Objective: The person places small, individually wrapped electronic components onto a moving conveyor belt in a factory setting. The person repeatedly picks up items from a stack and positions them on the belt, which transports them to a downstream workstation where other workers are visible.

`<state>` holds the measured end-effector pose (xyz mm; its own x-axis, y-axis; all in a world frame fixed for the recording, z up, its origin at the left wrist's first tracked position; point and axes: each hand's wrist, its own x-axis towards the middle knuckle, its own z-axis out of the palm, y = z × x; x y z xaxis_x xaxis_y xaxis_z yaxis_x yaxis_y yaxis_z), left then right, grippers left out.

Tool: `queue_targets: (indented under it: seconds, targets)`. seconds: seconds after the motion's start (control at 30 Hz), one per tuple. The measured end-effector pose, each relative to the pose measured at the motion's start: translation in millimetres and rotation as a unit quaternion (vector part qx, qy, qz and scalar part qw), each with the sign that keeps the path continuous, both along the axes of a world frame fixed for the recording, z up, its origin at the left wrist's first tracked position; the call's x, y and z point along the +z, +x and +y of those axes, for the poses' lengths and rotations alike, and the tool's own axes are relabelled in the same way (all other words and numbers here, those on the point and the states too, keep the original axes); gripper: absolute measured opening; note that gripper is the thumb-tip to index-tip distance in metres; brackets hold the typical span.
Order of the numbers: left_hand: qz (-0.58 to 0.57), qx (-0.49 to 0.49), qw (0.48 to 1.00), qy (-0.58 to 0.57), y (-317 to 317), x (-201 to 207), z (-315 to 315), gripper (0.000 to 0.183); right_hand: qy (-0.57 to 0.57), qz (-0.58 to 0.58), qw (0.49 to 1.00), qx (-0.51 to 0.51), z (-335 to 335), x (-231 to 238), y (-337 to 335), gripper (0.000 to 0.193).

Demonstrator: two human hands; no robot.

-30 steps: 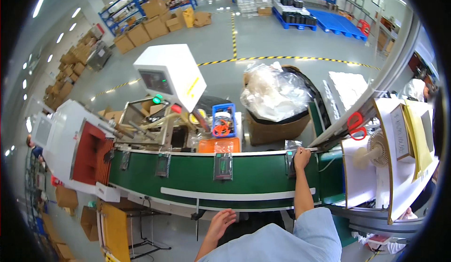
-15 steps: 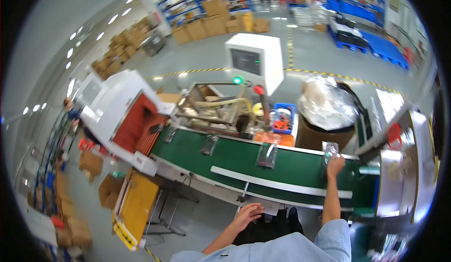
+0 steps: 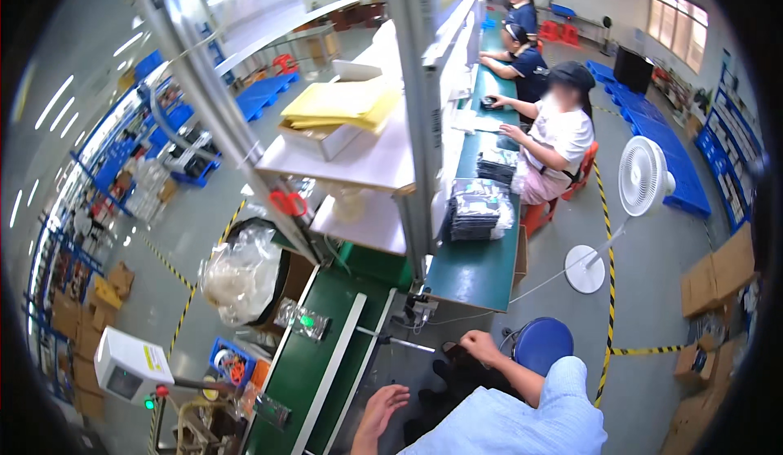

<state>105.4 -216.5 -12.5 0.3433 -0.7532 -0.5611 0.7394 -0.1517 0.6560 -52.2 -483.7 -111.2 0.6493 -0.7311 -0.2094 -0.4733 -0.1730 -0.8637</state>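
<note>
here | left hand [image 3: 383, 408] loosely spread beside conveyor [image 3: 306, 373] | right hand [image 3: 479, 347] curled by blue stool [image 3: 545, 346], can't tell grip

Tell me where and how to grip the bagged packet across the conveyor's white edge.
I'd pinch the bagged packet by its outer end, above and below, reaching over the green belt: it lies flat, that end apparently jutting past the white edge.
</note>
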Motion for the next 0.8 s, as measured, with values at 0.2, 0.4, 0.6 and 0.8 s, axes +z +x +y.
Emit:
queue_targets:
  seconds: [0.2, 0.4, 0.6, 0.8]
  targets:
    - [-0.029, -0.066, 0.997, 0.007, 6, -7, -170, 0.041, 0.273, -0.111, 0.937, -0.185, -136, -7, -27, 0.044]
    - [-0.149, 0.061, 0.987, 0.018, 38, -44, -406, 0.098, 0.359, -0.233, 0.865, -0.261, -255, 35, 53, 0.087]
    - [-0.133, -0.016, 0.991, 0.009, 90, -90, -503, 0.089, 0.417, -0.222, 0.859, -0.197, -321, 29, 82, 0.083]
    - [-0.151, -0.051, 0.984, 0.080, 96, -73, -506, 0.089, 0.405, -0.120, 0.891, -0.165, -333, 22, 75, 0.070]
